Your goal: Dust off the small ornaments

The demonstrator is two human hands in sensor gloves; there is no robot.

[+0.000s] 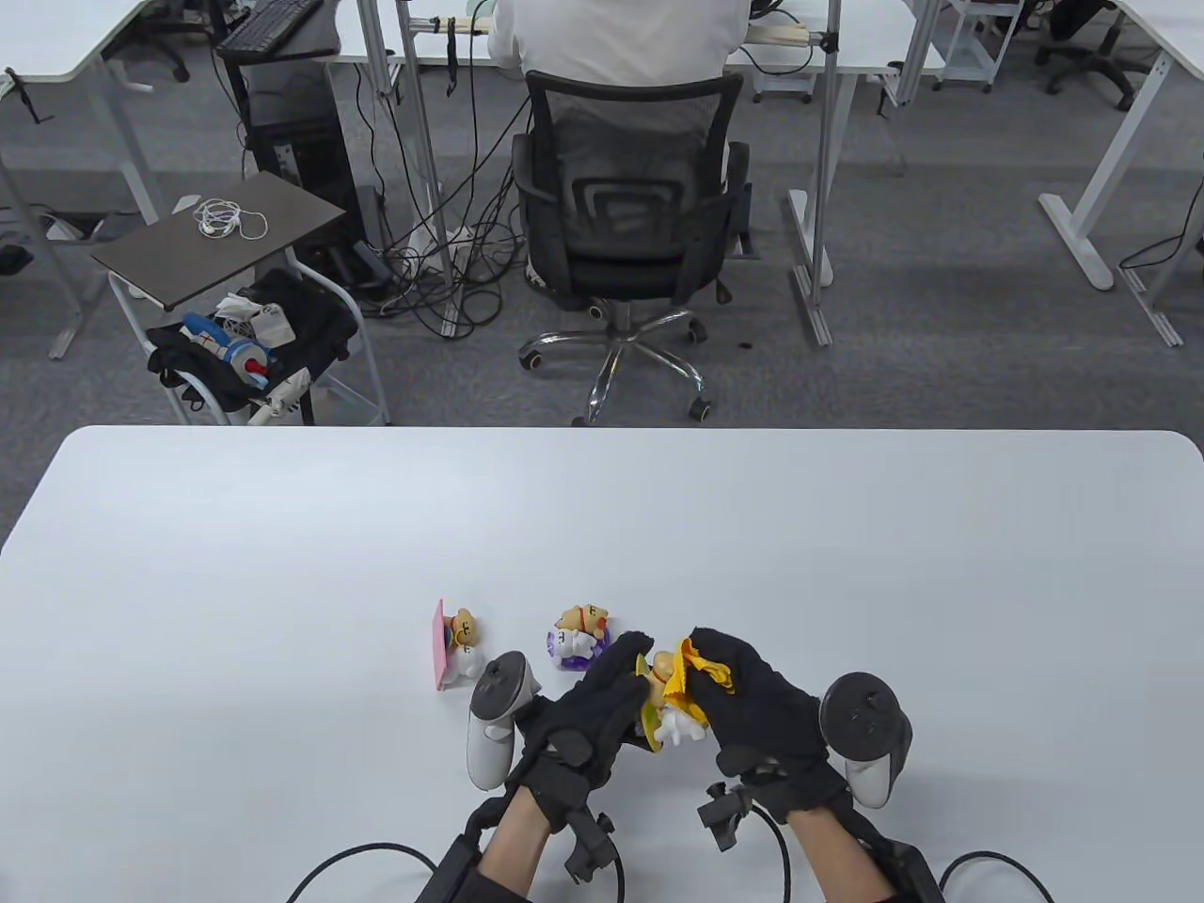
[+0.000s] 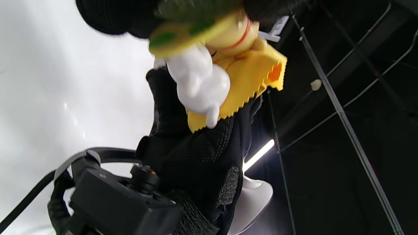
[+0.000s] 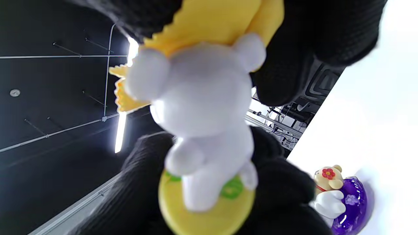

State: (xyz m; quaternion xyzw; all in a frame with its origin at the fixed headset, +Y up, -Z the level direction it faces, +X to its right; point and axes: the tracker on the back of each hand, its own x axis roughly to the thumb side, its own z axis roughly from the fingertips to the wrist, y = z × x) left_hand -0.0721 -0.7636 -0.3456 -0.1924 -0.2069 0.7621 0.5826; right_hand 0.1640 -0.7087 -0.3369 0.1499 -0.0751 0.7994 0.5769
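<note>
Closest in, both black-gloved hands meet just above the white table. The left hand grips the round yellow base of a small plastic ornament with a white bear figure, lifted and tilted so every side is reachable. The right hand pinches a yellow zigzag-edged cloth against the figure's top, looks like mid-wipe. Just beyond them a purple-based ornament and a pink-backed ornament sit on the table, probably waiting their turn or already dusted, can't tell which.
</note>
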